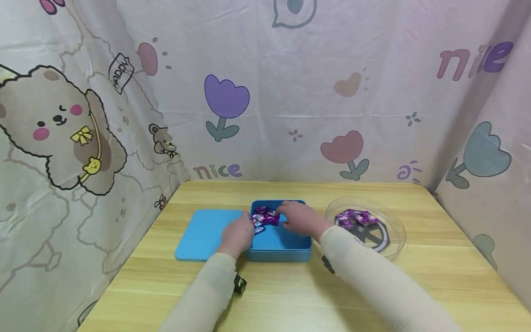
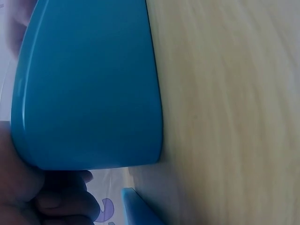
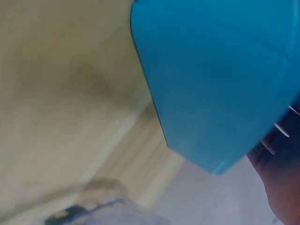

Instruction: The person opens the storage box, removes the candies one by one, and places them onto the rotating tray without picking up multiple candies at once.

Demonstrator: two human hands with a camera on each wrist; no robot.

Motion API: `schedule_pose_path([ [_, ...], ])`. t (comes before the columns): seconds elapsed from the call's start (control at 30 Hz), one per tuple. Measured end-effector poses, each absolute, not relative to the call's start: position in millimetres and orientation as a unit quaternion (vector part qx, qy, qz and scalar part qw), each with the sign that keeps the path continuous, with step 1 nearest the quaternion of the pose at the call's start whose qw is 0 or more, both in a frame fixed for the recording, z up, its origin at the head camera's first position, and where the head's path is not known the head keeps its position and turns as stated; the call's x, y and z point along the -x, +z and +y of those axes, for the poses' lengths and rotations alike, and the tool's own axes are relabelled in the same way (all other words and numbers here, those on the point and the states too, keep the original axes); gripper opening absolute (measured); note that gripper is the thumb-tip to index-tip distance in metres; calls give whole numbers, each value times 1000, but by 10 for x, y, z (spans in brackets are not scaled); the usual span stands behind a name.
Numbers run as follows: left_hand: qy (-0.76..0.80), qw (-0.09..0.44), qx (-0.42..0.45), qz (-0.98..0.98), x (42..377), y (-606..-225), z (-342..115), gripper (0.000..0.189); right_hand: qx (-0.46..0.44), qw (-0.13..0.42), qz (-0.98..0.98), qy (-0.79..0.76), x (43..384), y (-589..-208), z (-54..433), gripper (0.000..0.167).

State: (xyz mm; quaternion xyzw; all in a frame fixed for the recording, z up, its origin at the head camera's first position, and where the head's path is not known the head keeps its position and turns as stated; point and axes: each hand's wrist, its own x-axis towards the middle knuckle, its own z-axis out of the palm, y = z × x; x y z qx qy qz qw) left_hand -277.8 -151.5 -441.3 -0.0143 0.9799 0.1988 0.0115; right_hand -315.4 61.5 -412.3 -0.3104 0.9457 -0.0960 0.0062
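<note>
A blue rectangular box stands on the table, its top uncovered. Inside, toward its far left corner, lie several purple-wrapped candies. My left hand grips the box's left rim; in the left wrist view, the thumb side of that hand lies at the rim with fingers curled outside the wall. My right hand reaches over the right side of the box, fingertips bent at the candies, thumb apart from them. In the right wrist view, the box wall hides most of the right hand's fingers.
A flat blue lid lies left of the box. To the right stands a round clear plastic container with more purple-wrapped candies over a dark spoked piece. A printed curtain borders the wooden table.
</note>
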Motion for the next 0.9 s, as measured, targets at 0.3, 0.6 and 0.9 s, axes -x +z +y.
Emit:
schedule_pose_path([
  [0.3,195,12,13,981,2767,-4416,-1516,45,318,62,944,-65,3154,-4305,412,52],
  [0.6,199,16,16,980,2761,-4409,-1514,48,311,59,948,-34,3123,-4438,336,53],
  [0.9,197,17,14,980,2771,-4391,-1523,48,312,49,949,-24,3095,-4424,336,48],
])
